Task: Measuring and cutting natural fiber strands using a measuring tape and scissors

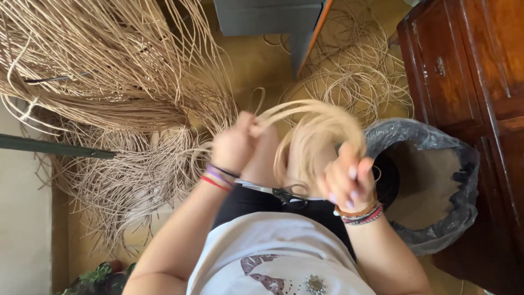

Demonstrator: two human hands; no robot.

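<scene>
Head view, and we start at the far left, where a big heap of loose cane strands [109,93] spreads across the floor [248,65], pale and tangled, fanning towards us. Moving in, our left hand [234,145] comes up, closed in a fist around one end of a coil of cane [314,134]; coloured bracelets sit at that wrist. The coil arcs from that fist over to the right, a blurred hoop of many strands held up between both hands, above our lap. Its long run goes left to right, roughly level, bowing upwards in the middle. Just below it, a pair of scissors [284,192] rests across our lap on the dark trousers, blades pointing left, handles nearer the right hand. Next, our right hand [346,177] is curled shut on the other side of the coil, fingers wrapped down over the strands. So both hands hold the coil, neither one free, and the right sits lower and closer to us. Further right, a bin lined with a grey plastic bag [431,180] stands on the floor beside a dark wooden cabinet [469,71].
</scene>
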